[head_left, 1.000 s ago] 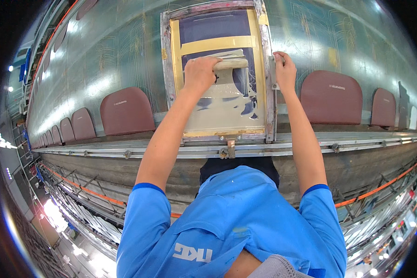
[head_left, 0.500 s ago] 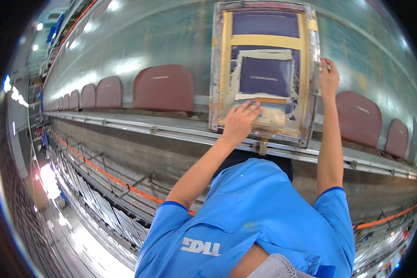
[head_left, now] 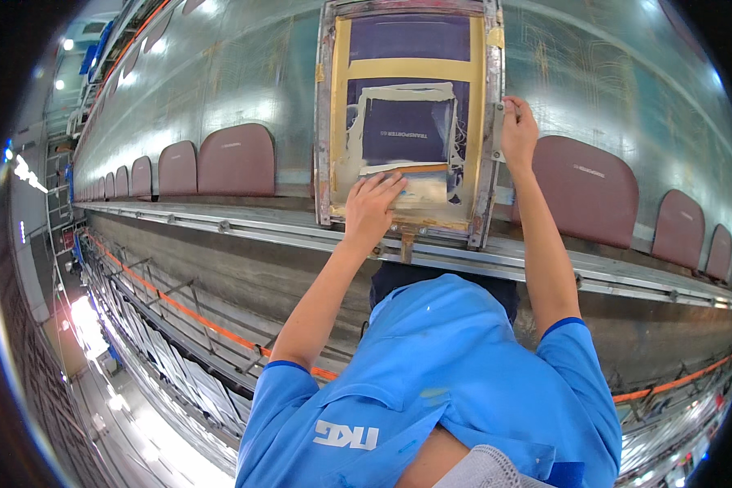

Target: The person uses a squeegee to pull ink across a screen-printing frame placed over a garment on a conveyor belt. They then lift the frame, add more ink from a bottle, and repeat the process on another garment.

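Note:
A screen-printing frame [head_left: 324,146] with a metal border lies on the long green-grey table, its dark mesh edged with yellow tape. Pale ink rings a dark rectangle in the mesh. My left hand [head_left: 372,205] is closed over a wide, flat squeegee [head_left: 424,187] with an orange-brown edge, resting on the near part of the screen. At the frame's right side, my right hand [head_left: 518,130] grips the metal border with bent fingers. What lies beneath the screen is hidden.
Maroon rounded pieces lie in a row, one left [head_left: 236,159] and one right [head_left: 586,191] of the frame. A metal rail [head_left: 289,238] runs along the table's near edge, with a bracket [head_left: 407,244] at the frame's near end. An orange strip [head_left: 195,313] crosses the racks lower left.
The frame, squeegee and both hands have shifted left in view. More of the maroon piece to the frame's right now shows. Both hands keep their holds.

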Action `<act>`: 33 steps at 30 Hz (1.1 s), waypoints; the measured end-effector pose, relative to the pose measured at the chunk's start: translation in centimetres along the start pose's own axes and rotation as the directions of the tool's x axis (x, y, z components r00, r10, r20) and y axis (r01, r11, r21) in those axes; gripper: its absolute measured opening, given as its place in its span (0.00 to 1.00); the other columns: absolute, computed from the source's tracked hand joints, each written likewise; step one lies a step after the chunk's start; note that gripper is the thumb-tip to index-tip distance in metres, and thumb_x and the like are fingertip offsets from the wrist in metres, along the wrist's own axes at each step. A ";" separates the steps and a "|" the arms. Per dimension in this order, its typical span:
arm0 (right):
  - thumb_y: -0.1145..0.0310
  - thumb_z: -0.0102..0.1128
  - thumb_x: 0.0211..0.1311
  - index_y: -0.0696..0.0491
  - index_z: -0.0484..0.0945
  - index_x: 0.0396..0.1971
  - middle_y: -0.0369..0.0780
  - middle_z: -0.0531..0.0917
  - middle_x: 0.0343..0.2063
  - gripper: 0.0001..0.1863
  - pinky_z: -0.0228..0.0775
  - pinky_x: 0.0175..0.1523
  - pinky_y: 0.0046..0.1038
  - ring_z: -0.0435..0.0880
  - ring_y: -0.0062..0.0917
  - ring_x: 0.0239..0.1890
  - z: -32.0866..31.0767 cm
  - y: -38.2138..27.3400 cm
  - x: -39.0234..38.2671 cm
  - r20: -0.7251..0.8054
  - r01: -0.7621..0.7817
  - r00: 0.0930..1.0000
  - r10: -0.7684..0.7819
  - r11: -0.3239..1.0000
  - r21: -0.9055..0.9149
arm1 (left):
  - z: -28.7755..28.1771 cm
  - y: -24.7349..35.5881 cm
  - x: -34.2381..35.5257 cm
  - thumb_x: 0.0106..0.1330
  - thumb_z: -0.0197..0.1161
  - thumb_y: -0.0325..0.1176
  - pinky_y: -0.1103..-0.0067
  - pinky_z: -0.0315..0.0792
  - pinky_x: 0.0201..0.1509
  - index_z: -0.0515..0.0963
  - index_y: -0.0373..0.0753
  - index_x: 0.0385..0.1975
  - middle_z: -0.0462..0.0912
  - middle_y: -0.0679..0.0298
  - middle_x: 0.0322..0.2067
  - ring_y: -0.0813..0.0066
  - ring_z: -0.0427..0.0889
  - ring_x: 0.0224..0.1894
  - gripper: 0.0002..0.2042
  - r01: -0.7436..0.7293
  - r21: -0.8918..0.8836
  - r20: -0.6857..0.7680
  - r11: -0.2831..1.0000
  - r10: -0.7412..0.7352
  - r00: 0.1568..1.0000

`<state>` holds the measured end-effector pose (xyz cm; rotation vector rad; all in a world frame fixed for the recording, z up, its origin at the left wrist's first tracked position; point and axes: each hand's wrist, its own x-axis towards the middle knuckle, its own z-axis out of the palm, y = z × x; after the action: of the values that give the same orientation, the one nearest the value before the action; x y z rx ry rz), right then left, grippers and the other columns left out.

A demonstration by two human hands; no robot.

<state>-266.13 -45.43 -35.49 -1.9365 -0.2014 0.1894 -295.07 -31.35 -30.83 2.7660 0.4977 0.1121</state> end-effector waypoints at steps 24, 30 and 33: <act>0.59 0.55 0.72 0.52 0.83 0.45 0.41 0.79 0.22 0.14 0.69 0.37 0.31 0.74 0.26 0.25 -1.6 1.1 1.9 -0.038 -0.086 0.996 0.081 0.982 -0.169 | -0.6 -2.8 18.2 0.53 0.59 0.20 0.66 0.72 0.50 0.84 0.48 0.47 0.87 0.66 0.47 0.66 0.83 0.50 0.22 -0.108 -0.084 0.073 0.991 0.114 0.991; 0.59 0.55 0.71 0.51 0.83 0.45 0.43 0.83 0.27 0.14 0.71 0.40 0.32 0.79 0.28 0.29 -1.9 1.7 2.3 -0.017 -0.132 0.991 0.132 0.976 -0.174 | 0.8 -0.8 7.9 0.53 0.60 0.21 0.70 0.69 0.53 0.82 0.48 0.50 0.84 0.70 0.53 0.73 0.80 0.56 0.23 -0.222 0.052 -0.015 0.974 0.223 0.975; 0.59 0.55 0.72 0.51 0.83 0.46 0.44 0.86 0.33 0.14 0.72 0.44 0.33 0.82 0.31 0.33 -2.1 1.7 2.4 -0.033 -0.097 0.995 0.093 0.979 -0.178 | 0.1 -0.3 5.6 0.49 0.60 0.18 0.71 0.71 0.55 0.82 0.49 0.50 0.83 0.69 0.55 0.73 0.80 0.58 0.26 -0.218 -0.005 0.022 0.976 0.218 0.976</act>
<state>-263.28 -47.39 -36.45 -2.1284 -0.1123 0.2164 -289.91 -29.18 -30.87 2.8077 0.1858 0.1329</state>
